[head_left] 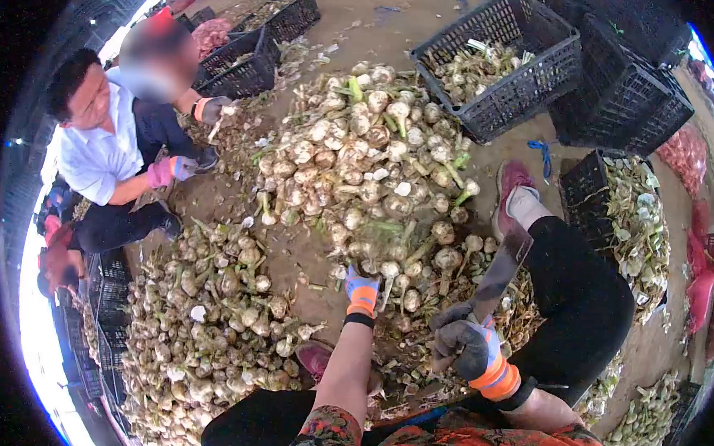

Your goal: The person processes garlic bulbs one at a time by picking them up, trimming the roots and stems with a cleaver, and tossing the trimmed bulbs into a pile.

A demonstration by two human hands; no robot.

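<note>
My right hand (475,352), in a grey, blue and orange work glove, is closed around the handle of a knife (502,267). Its broad, dirty blade points up and away, beside my right knee. My left hand (362,293), in a similar glove, reaches down to the near edge of a heap of garlic bulbs (368,144) with stems. Just right of its fingers lies a garlic bulb (390,269) with its stem running toward me. The fingertips are turned away from view, so I cannot make out whether they grip anything.
A second garlic heap (209,320) spreads at the left. Two people squat beyond it; one wears a white shirt (105,144) and pink gloves. Black crates (506,90) stand around, one with trimmings (640,211) at right. A blue strap (541,155) lies on the ground.
</note>
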